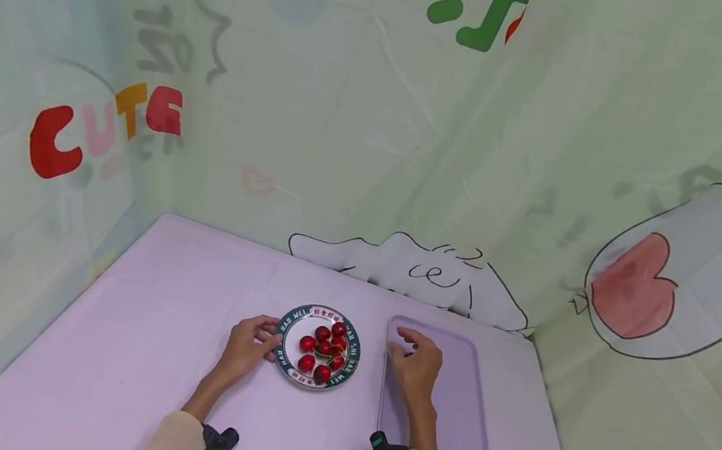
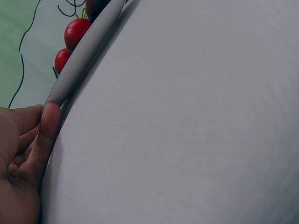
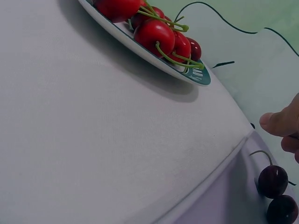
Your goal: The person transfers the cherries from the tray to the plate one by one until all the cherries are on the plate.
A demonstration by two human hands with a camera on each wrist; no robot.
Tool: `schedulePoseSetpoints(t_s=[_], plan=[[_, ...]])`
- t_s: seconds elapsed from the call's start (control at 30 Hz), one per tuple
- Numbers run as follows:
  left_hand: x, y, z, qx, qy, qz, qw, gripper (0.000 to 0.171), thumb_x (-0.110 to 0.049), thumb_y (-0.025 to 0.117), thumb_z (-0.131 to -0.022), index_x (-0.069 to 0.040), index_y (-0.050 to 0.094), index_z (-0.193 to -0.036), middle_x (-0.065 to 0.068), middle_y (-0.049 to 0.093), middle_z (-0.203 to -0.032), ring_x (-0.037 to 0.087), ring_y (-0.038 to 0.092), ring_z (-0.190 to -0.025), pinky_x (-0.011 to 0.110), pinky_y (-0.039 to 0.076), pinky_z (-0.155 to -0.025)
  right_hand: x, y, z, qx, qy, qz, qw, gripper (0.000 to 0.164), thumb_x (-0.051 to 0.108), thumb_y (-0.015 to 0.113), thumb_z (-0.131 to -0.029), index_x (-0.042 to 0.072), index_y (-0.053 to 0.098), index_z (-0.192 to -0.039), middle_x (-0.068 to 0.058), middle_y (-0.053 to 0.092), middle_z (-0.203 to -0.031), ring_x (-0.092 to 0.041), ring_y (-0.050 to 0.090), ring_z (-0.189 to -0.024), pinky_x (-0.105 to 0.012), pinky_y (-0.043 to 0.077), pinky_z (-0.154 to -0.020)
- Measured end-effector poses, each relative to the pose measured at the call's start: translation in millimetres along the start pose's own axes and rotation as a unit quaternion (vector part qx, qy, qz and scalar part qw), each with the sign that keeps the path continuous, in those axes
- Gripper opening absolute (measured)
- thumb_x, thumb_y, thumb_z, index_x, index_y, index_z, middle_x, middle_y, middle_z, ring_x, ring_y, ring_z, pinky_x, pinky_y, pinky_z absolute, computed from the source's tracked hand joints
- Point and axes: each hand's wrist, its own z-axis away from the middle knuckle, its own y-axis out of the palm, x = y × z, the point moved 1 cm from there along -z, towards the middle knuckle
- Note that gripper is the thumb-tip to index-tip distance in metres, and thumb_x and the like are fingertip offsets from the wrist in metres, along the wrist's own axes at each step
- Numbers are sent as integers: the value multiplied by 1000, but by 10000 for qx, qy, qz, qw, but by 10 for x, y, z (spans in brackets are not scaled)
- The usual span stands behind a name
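A round plate (image 1: 289, 363) with a dark green lettered rim carries several red cherries (image 1: 306, 363) with green stems. At its left edge, my left hand (image 1: 246, 346) pinches the rim between thumb and fingers; the left wrist view shows a fingertip (image 2: 50, 114) against the plate's underside. My right hand (image 1: 418, 365) hovers over the left part of a lilac tray (image 1: 457, 400), fingers loosely bent and thumb apart from them. Two dark cherries (image 3: 273, 181) lie in the tray just below that hand in the right wrist view, mostly hidden by it in the head view.
A pale pink-white cloth covers the table (image 1: 161, 303). Printed curtains (image 1: 347, 135) hang close behind it and along both sides. A strip of tabletop separates plate and tray. Black wrist devices (image 1: 219, 440) sit at both cuffs.
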Motion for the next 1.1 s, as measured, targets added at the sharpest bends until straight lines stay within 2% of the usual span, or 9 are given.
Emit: schedulePoseSetpoints(t_s=[0.13, 0.23, 0.4, 0.5, 0.6, 0.83, 1.1], plan=[[-14, 1, 5, -17, -7, 8, 10000, 35, -8, 76, -102, -1, 71, -136, 12, 73, -106, 14, 72, -66, 17, 60, -66, -41, -4, -14, 181, -60, 212, 9996, 30, -1, 90, -82, 1, 85, -111, -19, 83, -104, -35, 77, -84, -37, 60, -72], [-29, 7, 11, -44, 1, -6, 10000, 35, -7, 76, -102, 1, 71, -136, 14, 73, -106, 13, 72, -65, 18, 60, -66, -41, -19, -22, 349, -149, 403, 9985, 28, -2, 89, -83, -3, 84, -111, -21, 83, -105, -36, 79, -82, -46, 63, -75], [-41, 11, 27, -63, -18, -29, 10000, 35, -5, 75, -101, 2, 71, -135, 15, 73, -107, 12, 71, -65, 19, 61, -64, -52, -32, -38, 715, -54, 635, 9954, 25, -2, 86, -87, -6, 82, -112, -25, 82, -108, -40, 79, -89, -58, 63, -84], [-52, 6, 31, -56, -11, -28, 10000, 35, -5, 75, -102, 2, 70, -136, 15, 73, -108, 12, 71, -66, 19, 61, -64, -90, -12, -53, 899, 58, 705, 9934, 25, -1, 85, -90, -6, 82, -114, -24, 82, -110, -43, 79, -100, -59, 63, -91], [-70, 0, 31, -49, 41, -2, 10000, 35, -4, 74, -102, 3, 70, -136, 17, 73, -108, 13, 71, -66, 19, 61, -64, -128, 13, -70, 940, 58, 709, 9930, 23, -1, 84, -90, -6, 82, -113, -23, 83, -108, -43, 79, -105, -59, 64, -92], [-69, -6, 30, -42, 70, 55, 10000, 35, -4, 73, -102, 3, 70, -136, 16, 73, -108, 13, 71, -66, 20, 62, -64, -173, 66, -89, 933, -11, 746, 9928, 17, 0, 86, -88, -4, 84, -104, -20, 83, -97, -35, 79, -90, -53, 64, -83], [-69, -5, 24, -58, 57, 113, 9999, 35, -3, 74, -102, 4, 70, -135, 17, 72, -108, 13, 71, -66, 21, 62, -63, -174, 83, -93, 852, -140, 727, 9936, 13, -5, 85, -87, -4, 84, -100, -19, 83, -92, -32, 79, -85, -49, 65, -78]])
